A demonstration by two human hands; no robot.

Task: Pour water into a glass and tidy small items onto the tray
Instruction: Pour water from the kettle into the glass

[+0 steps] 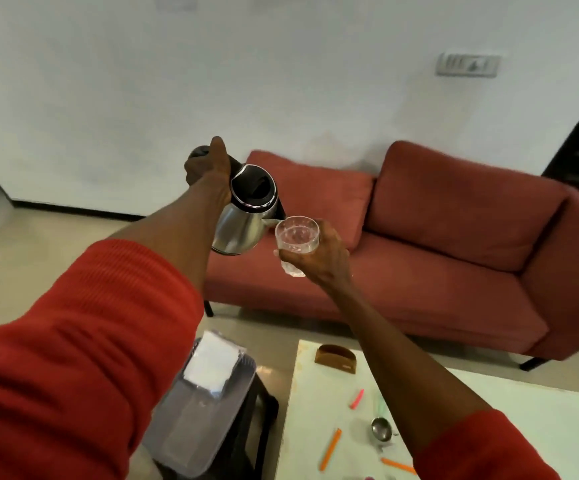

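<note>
My left hand (208, 171) grips the black handle of a steel kettle (243, 226), which is tilted with its spout against the rim of a clear glass (296, 237). My right hand (319, 258) holds that glass from below and the side, up in the air in front of the sofa. Down on the white table (523, 420) lie a pink stick (357, 399), two orange sticks (330, 449) and a small metal scoop (381, 429). A brown wooden holder (336, 358) stands at the table's far corner.
A red sofa (454, 244) fills the space behind my hands. A dark stool at lower left carries a clear plastic box (198, 420) with white paper (213, 365) on top. A switch plate (468, 65) is on the white wall.
</note>
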